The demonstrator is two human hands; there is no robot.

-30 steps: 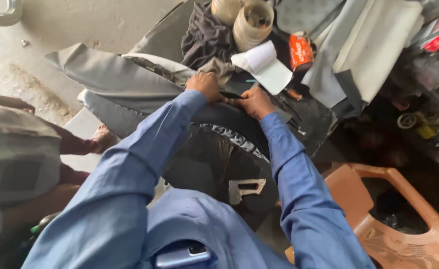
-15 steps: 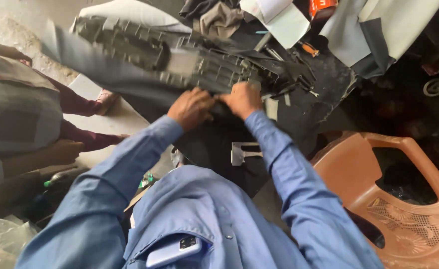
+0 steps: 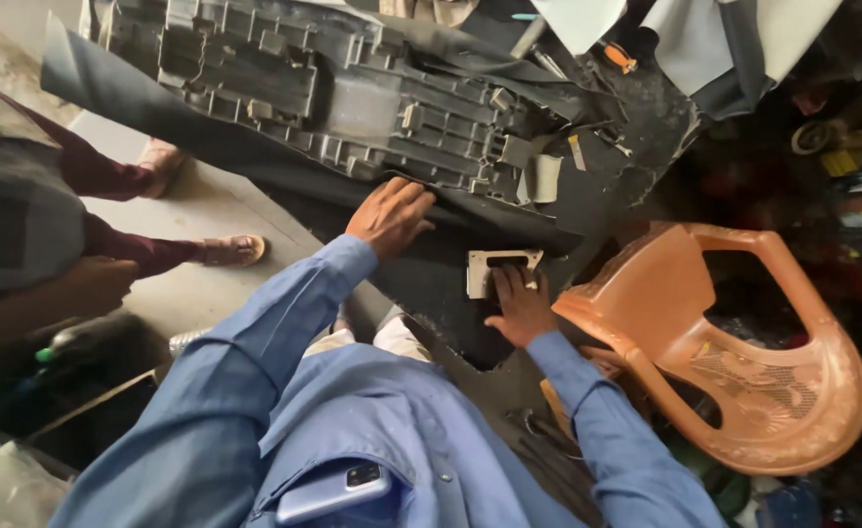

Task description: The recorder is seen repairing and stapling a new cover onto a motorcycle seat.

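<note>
Ribbed black plastic panel [image 3: 353, 98] lies underside-up across the far tabletop [image 3: 636, 156], its near edge wrapped in dark sheet material [image 3: 431, 284]. My left hand [image 3: 390, 215] presses flat on that edge, fingers spread, gripping nothing. My right hand [image 3: 519, 308] rests fingertips on the small pale bracket [image 3: 501, 269]; I'd judge firm pressure keeps everything aligned.
</note>
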